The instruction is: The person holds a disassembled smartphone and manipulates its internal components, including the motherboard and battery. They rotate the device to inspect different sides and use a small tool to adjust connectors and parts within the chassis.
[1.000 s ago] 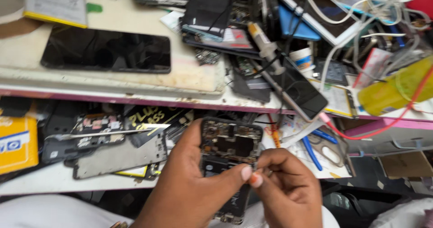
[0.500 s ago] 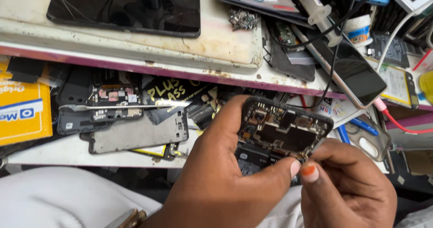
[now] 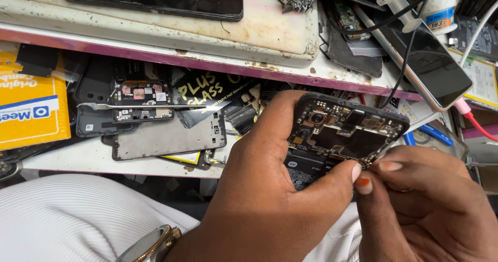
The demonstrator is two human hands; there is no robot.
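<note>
I have the opened black smartphone with its back cover off and its circuit board exposed cradled in my left hand, fingers curled round its left edge and the thumb laid along the lower edge of the board, held in the air just in front of the cluttered white workbench shelf. My right hand meets it at the lower right corner, thumb and forefinger pinched almost closed against the board's edge; whether they hold a screw or a small connector I cannot tell, the part is too small and hidden behind the fingertips. The chief risk, as I judge it, lies in that pinch: a pull at an angle could tear a thin flex cable or bend a connector. A tiny part could also slip from the fingertips and vanish among the loose grey metal phone frame and the other stripped phone with small pink parts below. The left grip is one-sided, so a hard tug might twist the phone out of it.
</note>
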